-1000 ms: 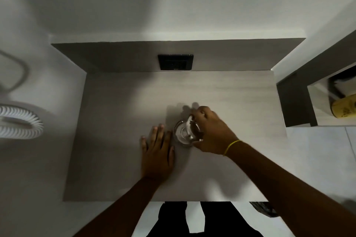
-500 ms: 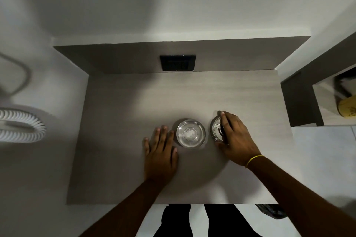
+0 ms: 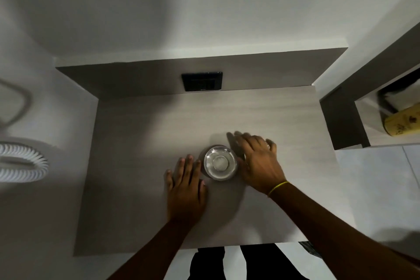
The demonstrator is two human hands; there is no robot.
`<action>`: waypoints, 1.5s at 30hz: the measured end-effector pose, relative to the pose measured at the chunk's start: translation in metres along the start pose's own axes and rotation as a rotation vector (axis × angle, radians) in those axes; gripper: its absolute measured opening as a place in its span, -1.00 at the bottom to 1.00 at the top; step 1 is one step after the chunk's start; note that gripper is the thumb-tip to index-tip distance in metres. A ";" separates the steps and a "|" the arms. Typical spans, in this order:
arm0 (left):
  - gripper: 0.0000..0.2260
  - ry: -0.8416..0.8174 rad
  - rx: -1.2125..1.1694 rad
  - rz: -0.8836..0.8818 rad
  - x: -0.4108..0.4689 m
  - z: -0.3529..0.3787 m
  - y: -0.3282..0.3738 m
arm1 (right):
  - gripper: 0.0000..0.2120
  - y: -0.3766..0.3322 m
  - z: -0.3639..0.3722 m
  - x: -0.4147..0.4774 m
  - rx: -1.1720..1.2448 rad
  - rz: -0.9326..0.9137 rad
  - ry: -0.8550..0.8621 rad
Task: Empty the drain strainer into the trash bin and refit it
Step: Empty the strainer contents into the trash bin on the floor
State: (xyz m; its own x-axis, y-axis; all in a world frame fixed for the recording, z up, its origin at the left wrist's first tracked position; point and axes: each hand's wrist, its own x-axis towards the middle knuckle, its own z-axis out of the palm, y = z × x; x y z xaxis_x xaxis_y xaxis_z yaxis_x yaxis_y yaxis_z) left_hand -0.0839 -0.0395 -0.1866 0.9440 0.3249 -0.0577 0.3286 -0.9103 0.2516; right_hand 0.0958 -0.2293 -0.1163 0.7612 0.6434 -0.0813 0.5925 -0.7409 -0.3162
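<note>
**Strainer in the sink floor**

The drain strainer (image 3: 220,163) sits in the flat, pale wood-grain floor of my sink (image 3: 145,143), a little right of centre and nearer the front edge than the back wall. It is a round, shiny metal dish with a raised pale knob in its middle, lying level, open side up. The bowl catches the light; I cannot tell whether anything lies in it. No trash bin shows in my view.

dim overhead light, soft shadows, wide-angle edge distortion
</note>
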 end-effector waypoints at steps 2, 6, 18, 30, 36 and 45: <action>-0.43 -0.029 0.000 -0.013 0.001 -0.001 0.000 | -0.39 -0.019 0.000 0.016 -0.047 -0.049 -0.047; -0.43 -0.077 -0.018 -0.024 0.002 -0.012 0.005 | -0.36 -0.035 0.000 0.042 -0.164 -0.123 -0.234; -0.48 -0.236 -0.026 0.318 -0.035 -0.037 0.090 | -0.65 0.041 -0.066 -0.034 0.467 0.337 0.062; -0.37 -0.562 0.209 1.116 -0.002 0.042 0.310 | -0.53 0.210 -0.044 -0.299 1.060 1.145 0.643; -0.40 -0.532 0.400 1.383 0.008 0.069 0.350 | -0.42 0.268 0.032 -0.375 0.762 1.379 0.713; -0.53 -0.444 0.272 1.398 0.008 0.089 0.342 | 0.00 0.348 0.186 -0.369 -0.105 0.774 -0.118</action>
State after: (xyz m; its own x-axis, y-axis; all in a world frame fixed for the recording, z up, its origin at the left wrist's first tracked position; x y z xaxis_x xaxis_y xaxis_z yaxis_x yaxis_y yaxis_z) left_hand 0.0389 -0.3713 -0.1873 0.4073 -0.8857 -0.2226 -0.8786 -0.4466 0.1693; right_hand -0.0280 -0.6887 -0.3721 0.9376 -0.0512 -0.3439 -0.0684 -0.9969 -0.0382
